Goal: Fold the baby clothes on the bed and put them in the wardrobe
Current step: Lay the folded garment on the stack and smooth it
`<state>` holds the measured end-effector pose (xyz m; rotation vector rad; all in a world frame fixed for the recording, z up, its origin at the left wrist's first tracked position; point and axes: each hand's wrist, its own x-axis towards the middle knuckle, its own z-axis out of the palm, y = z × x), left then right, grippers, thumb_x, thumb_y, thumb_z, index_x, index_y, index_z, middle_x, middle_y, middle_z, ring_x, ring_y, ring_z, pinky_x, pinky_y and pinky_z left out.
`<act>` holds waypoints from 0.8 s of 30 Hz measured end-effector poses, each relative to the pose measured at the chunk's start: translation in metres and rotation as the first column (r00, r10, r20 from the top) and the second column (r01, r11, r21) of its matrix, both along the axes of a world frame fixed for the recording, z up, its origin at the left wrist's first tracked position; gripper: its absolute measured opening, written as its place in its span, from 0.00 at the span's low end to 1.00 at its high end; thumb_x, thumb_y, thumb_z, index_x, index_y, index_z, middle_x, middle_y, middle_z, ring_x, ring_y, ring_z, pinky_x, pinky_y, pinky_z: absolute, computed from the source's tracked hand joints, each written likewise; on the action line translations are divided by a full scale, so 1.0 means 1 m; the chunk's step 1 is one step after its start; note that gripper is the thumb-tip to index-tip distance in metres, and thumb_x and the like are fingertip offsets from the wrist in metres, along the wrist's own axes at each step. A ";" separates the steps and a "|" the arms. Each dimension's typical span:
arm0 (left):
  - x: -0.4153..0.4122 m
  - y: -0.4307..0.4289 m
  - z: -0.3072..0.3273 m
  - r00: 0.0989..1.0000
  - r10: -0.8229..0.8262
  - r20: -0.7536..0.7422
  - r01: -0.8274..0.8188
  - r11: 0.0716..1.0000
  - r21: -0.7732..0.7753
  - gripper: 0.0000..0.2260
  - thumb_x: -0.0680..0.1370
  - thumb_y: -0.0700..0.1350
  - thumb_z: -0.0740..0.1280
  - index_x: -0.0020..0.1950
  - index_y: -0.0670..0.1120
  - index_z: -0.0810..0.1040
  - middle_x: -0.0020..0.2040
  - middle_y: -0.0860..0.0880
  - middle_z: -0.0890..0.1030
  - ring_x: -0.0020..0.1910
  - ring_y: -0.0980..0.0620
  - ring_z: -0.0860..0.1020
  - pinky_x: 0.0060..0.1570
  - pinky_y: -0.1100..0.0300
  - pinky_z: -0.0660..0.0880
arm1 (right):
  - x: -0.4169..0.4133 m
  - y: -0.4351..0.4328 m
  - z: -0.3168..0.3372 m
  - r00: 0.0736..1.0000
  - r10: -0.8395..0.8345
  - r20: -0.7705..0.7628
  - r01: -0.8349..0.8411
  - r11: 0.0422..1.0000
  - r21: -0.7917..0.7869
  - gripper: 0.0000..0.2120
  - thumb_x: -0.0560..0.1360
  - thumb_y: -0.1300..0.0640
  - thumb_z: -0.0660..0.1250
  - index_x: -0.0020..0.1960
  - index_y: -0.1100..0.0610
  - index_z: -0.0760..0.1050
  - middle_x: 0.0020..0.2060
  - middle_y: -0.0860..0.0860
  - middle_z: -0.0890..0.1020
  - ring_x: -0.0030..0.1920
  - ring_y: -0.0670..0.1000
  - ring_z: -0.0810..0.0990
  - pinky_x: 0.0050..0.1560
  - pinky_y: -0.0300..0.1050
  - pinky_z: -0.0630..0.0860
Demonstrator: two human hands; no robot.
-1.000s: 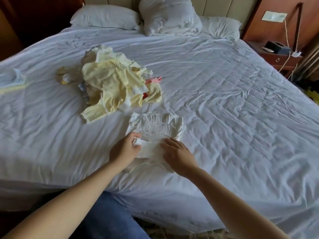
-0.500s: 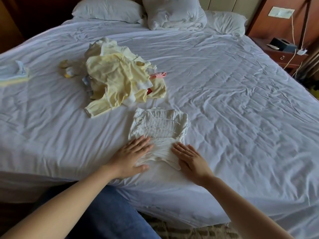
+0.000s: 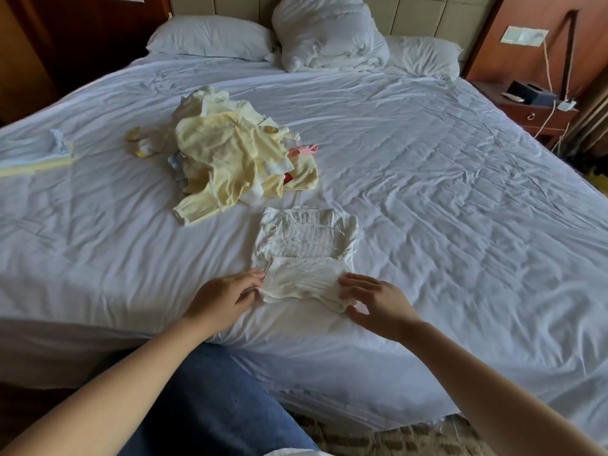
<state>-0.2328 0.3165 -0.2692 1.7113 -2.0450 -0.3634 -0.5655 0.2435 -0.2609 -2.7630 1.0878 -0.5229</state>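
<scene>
A person's two hands frame the near end of a white baby garment (image 3: 306, 255) spread flat on the bed (image 3: 460, 192), its long axis running straight away from them. The left hand (image 3: 227, 297) meets the garment's near-left corner with its fingers (image 3: 253, 278) close together and almost straight. The right hand (image 3: 378, 301) rests at the near-right corner, fingers (image 3: 358, 281) loosely spread over the hem and thumb tucked beside it. No firm pinch can be made out on either side. Neither hand is nearer: one sits at each corner, and the cloth lies ahead of the fingertips. The next fold would probably carry the near end forward over the ribbed far half. A pile of yellow clothes (image 3: 237, 159) waits unfolded just beyond the garment's far-left corner. A small folded stack (image 3: 36, 156) lies well off to its left.
</scene>
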 end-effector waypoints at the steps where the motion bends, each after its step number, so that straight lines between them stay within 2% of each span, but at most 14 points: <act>1: -0.002 0.000 0.001 0.999 0.032 -0.015 -0.031 0.999 0.021 0.11 0.80 0.45 0.66 0.62 0.52 0.78 0.62 0.65 0.75 0.50 0.57 0.82 0.42 0.72 0.70 | 0.000 0.002 0.000 1.000 -0.003 -0.007 0.003 1.000 -0.008 0.10 0.74 0.49 0.65 0.51 0.47 0.82 0.60 0.41 0.81 0.65 0.42 0.75 0.49 0.43 0.80; 4: -0.009 -0.001 0.008 0.991 0.127 -0.028 -0.126 0.992 0.029 0.06 0.82 0.49 0.60 0.58 0.51 0.74 0.51 0.56 0.83 0.42 0.53 0.80 0.37 0.57 0.74 | 0.003 0.006 0.006 0.995 -0.099 -0.028 0.100 0.993 0.057 0.12 0.79 0.52 0.60 0.59 0.49 0.78 0.60 0.42 0.81 0.61 0.47 0.79 0.48 0.44 0.79; 6: -0.013 -0.002 0.012 0.983 0.174 -0.052 -0.173 0.985 0.024 0.05 0.83 0.49 0.58 0.54 0.50 0.71 0.43 0.55 0.80 0.38 0.52 0.78 0.34 0.56 0.70 | 0.008 0.008 0.014 0.983 -0.178 -0.038 0.181 0.971 0.153 0.11 0.81 0.52 0.58 0.61 0.50 0.74 0.55 0.44 0.82 0.53 0.51 0.80 0.43 0.44 0.74; 9: -0.019 -0.004 0.018 0.973 0.200 -0.112 -0.193 0.979 0.068 0.05 0.84 0.50 0.56 0.53 0.50 0.69 0.38 0.56 0.76 0.36 0.52 0.76 0.33 0.56 0.68 | 0.012 0.011 0.026 0.967 -0.256 0.003 0.247 0.936 0.250 0.05 0.81 0.54 0.56 0.51 0.54 0.69 0.38 0.49 0.79 0.39 0.56 0.77 0.36 0.47 0.68; 11: -0.022 -0.003 0.020 0.963 0.213 -0.167 -0.194 0.973 0.122 0.05 0.83 0.51 0.57 0.52 0.52 0.70 0.37 0.56 0.77 0.37 0.54 0.77 0.35 0.56 0.69 | 0.013 0.015 0.033 0.955 -0.289 0.067 0.258 0.920 0.295 0.07 0.78 0.53 0.55 0.46 0.57 0.67 0.33 0.52 0.76 0.35 0.56 0.73 0.35 0.50 0.67; 15: -0.026 -0.008 0.028 0.882 0.286 -0.375 -0.271 0.958 0.094 0.04 0.80 0.51 0.63 0.47 0.53 0.75 0.39 0.56 0.80 0.40 0.57 0.78 0.42 0.54 0.74 | 0.017 0.014 0.043 0.891 -0.403 0.209 0.315 0.881 0.354 0.12 0.70 0.50 0.53 0.40 0.59 0.67 0.32 0.54 0.74 0.35 0.55 0.73 0.35 0.50 0.67; 17: -0.028 -0.020 0.034 0.816 0.315 -0.484 -0.321 0.944 0.074 0.05 0.79 0.51 0.66 0.44 0.52 0.76 0.37 0.54 0.80 0.39 0.55 0.78 0.41 0.53 0.74 | 0.025 0.004 0.048 0.824 -0.488 0.288 0.359 0.843 0.401 0.11 0.71 0.49 0.56 0.40 0.56 0.70 0.33 0.50 0.75 0.36 0.53 0.74 0.36 0.49 0.69; 20: -0.033 -0.046 0.047 0.724 0.374 -0.579 -0.414 0.908 0.068 0.06 0.78 0.50 0.68 0.45 0.50 0.76 0.39 0.55 0.79 0.41 0.54 0.78 0.42 0.55 0.72 | 0.039 -0.024 0.054 0.691 -0.603 0.399 0.401 0.779 0.482 0.06 0.76 0.54 0.62 0.44 0.54 0.75 0.37 0.49 0.78 0.41 0.54 0.77 0.40 0.52 0.74; 24: -0.038 -0.085 0.052 0.657 0.455 -0.601 -0.496 0.861 0.111 0.07 0.79 0.50 0.65 0.50 0.47 0.74 0.44 0.53 0.78 0.48 0.49 0.78 0.45 0.56 0.71 | 0.056 -0.064 0.056 0.601 -0.716 0.356 0.526 0.690 0.498 0.06 0.77 0.52 0.61 0.47 0.53 0.74 0.41 0.48 0.78 0.45 0.53 0.77 0.44 0.48 0.71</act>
